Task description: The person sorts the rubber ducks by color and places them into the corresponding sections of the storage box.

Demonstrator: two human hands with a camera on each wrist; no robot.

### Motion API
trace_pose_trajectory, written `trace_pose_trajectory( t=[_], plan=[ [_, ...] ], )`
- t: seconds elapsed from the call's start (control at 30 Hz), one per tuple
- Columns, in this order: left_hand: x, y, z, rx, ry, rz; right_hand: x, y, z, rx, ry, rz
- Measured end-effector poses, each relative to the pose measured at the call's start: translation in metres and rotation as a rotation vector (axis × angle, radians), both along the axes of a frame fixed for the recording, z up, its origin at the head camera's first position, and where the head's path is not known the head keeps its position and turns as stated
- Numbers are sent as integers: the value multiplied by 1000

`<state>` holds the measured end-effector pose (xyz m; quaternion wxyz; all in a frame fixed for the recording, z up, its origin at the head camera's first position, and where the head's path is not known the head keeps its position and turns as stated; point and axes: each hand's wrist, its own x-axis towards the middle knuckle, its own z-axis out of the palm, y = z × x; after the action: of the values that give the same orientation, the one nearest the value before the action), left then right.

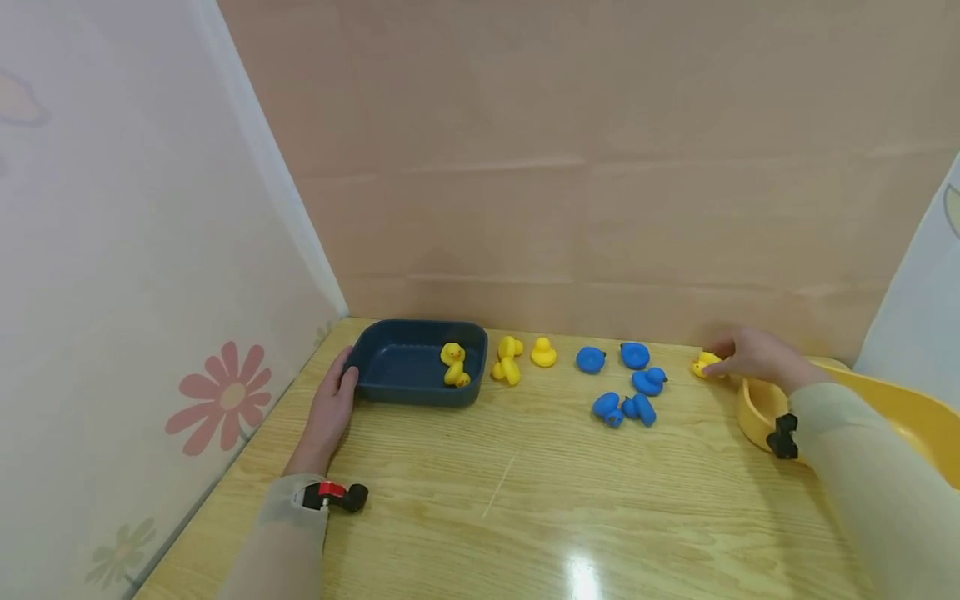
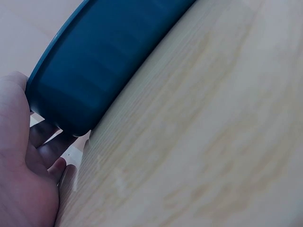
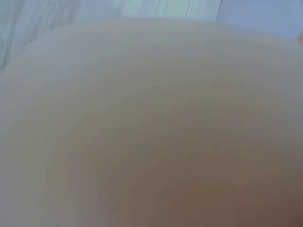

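The head view is bright and mostly clear. A white shine (image 1: pixel 583 575) glows low on the table (image 1: pixel 420 533), and a soft shadow (image 1: pixel 798 508) lies beside the right sleeve (image 1: pixel 877 483). The left wrist view is dimmer: the tub (image 2: pixel 94 71) looks dark, the table pale and fuzzy. A big tan blur (image 3: pixel 156 132) fills most of the right wrist view.

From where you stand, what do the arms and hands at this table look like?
A person's bare left hand and right hand, with pale beige sleeves. A small black device with a red piece sits on the left cuff, a second black device on the right.
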<state>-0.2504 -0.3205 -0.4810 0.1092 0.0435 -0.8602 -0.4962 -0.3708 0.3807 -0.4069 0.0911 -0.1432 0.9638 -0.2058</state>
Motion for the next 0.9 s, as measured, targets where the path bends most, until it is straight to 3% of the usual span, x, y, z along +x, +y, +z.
trace_pose_trajectory(
  t=[0.17, 0.57, 0.9],
  plan=[
    [-1, -2, -2, 5, 4, -3, 2, 0, 0, -1, -16, 0],
    [-1, -2, -2, 4, -3, -9, 14, -7, -3, -58, 54, -74],
    [-1, -2, -2, 16, -15, -8, 27, -27, 15, -67, 147, -91]
  ],
)
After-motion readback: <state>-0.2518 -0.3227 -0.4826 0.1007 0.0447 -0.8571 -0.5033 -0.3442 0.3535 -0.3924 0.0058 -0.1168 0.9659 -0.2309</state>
